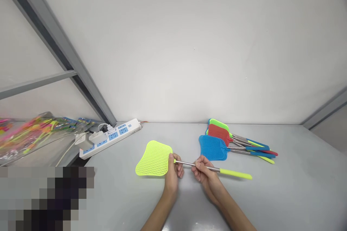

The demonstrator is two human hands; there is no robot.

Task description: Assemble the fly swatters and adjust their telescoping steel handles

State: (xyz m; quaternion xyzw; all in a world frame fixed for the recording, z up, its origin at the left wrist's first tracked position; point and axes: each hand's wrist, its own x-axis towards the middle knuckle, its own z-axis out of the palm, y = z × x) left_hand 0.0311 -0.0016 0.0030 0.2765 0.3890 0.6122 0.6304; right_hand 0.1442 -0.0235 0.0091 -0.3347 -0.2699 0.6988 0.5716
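Note:
A yellow-green fly swatter [154,158] lies across the grey table [284,195] in front of me, mesh head to the left, metal rod and yellow handle to the right. My left hand [173,175] pinches the neck where the head meets the rod. My right hand [204,175] grips the metal rod near its middle. Both hands are just above the table surface.
A pile of blue, red and green fly swatters [219,140] lies at the back right. A white power strip [111,137] with plugs sits at the back left. Bagged colourful swatters [35,130] lie at far left. A white wall stands behind.

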